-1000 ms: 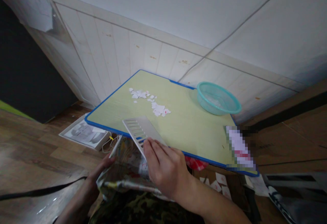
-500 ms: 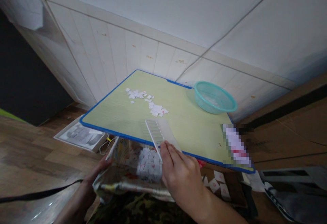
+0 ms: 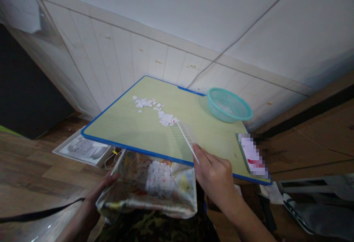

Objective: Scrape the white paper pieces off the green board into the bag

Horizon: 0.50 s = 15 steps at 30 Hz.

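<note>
My right hand [image 3: 214, 168] is closed on a flat white slotted plastic piece [image 3: 184, 136]. The far end of that piece meets a small pile of white paper scraps [image 3: 166, 119] on the yellow-green tabletop [image 3: 124, 126]. Farther left lies a second scatter of paper bits [image 3: 144, 103]. Below the table's near edge, a shiny patterned open container [image 3: 149, 207] rests on my lap with many paper pieces [image 3: 159, 179] inside. My left hand [image 3: 103, 185] grips its left side, its fingers partly hidden.
A turquoise basin [image 3: 229, 115] stands at the table's back right corner, and a blurred-out flat object [image 3: 253, 157] lies at the right edge. A white box [image 3: 83, 148] sits on the floor at left. The wall [image 3: 155, 58] is behind the table; cardboard [image 3: 309, 142] stands at right.
My right hand and the slotted piece have moved right and a little forward, uncovering the container's right side. The piece now stands more on edge, its tip at the nearer scraps.
</note>
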Each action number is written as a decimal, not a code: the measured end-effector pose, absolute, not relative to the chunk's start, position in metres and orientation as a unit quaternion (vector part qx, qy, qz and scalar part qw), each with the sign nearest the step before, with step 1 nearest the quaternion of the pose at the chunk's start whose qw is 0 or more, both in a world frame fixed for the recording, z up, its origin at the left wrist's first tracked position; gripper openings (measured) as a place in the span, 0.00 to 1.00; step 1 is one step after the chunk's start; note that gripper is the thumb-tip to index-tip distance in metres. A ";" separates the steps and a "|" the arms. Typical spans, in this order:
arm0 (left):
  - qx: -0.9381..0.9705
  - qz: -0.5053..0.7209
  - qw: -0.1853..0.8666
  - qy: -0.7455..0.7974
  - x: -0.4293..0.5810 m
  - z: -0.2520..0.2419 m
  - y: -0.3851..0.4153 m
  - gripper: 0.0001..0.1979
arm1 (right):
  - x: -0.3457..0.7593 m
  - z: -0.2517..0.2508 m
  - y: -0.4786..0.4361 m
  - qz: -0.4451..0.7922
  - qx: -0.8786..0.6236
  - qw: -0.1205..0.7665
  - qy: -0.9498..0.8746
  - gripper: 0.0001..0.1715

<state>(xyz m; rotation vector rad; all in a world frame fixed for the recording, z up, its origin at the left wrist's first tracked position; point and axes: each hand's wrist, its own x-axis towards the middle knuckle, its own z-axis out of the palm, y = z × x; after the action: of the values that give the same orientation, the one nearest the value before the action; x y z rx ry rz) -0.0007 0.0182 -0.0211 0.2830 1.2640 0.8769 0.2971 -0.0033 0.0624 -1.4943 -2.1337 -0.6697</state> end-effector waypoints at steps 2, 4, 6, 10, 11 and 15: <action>0.150 0.400 0.712 0.558 -0.002 -0.024 0.018 0.37 | 0.310 0.061 0.001 -0.247 -0.558 0.241 -0.755 0.16; 0.144 0.394 0.721 0.552 -0.003 -0.027 0.018 0.38 | 0.321 0.063 0.005 -0.249 -0.582 0.263 -0.728 0.14; 0.126 0.384 0.727 0.555 -0.004 -0.031 0.018 0.37 | 0.329 0.067 0.009 -0.245 -0.614 0.292 -0.691 0.13; 0.146 0.387 0.721 0.557 -0.004 -0.033 0.018 0.37 | 0.333 0.080 0.017 -0.200 -0.657 0.355 -0.635 0.15; 0.154 0.393 0.717 0.555 -0.004 -0.032 0.018 0.37 | 0.332 0.082 0.020 -0.175 -0.659 0.366 -0.633 0.15; 0.146 0.409 0.702 0.564 -0.002 -0.026 0.017 0.33 | 0.324 0.084 0.033 -0.079 -0.648 0.380 -0.655 0.14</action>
<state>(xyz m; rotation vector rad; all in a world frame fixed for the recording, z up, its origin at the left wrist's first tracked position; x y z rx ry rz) -0.0017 0.0174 -0.0264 0.3252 1.2561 0.9109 0.3241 0.0330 0.0835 -1.6544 -1.6725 -0.2029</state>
